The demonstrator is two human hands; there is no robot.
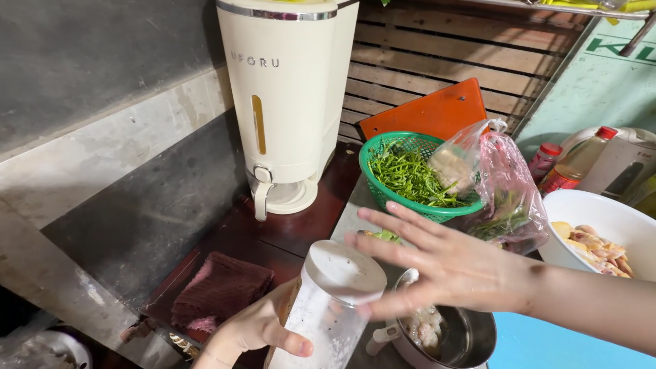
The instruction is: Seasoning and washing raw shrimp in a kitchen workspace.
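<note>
Your left hand (256, 331) wraps a clear, tall plastic jar with a frosted round lid (328, 307) at about 6 o'clock in the view; thumb in front, fingers behind, a firm grip around the jar's body. The jar is held up and tilted a little, just left of a small steel pot with a side handle (447, 338). The lid looks seated on the jar, so whatever is inside has not been tipped out.

Your right hand (444, 263) comes in from 3 o'clock, flat and spread wide, fingers stretched toward the lid; its lowest fingertips meet the lid's rim. It holds nothing.

In the steel pot you can see some pale, lumpy food on the bottom; its kind is hard to tell. So the pot is loaded, and the jar's lid is yet to be opened, as far as the picture shows.

Around you: a green plastic basket of cut leafy stems (410, 174) sits at 12 o'clock from your right hand, with a thin plastic bag of greens (502, 191) leaning on it and an orange cutting board (430, 109) standing behind. A white bowl of raw pale meat pieces (601, 229) is at 2 o'clock. A tall cream dispenser (283, 102) stands at 11 o'clock on the dark red tabletop (287, 236), and a folded maroon cloth (219, 290) lies at 9 o'clock from the jar.
</note>
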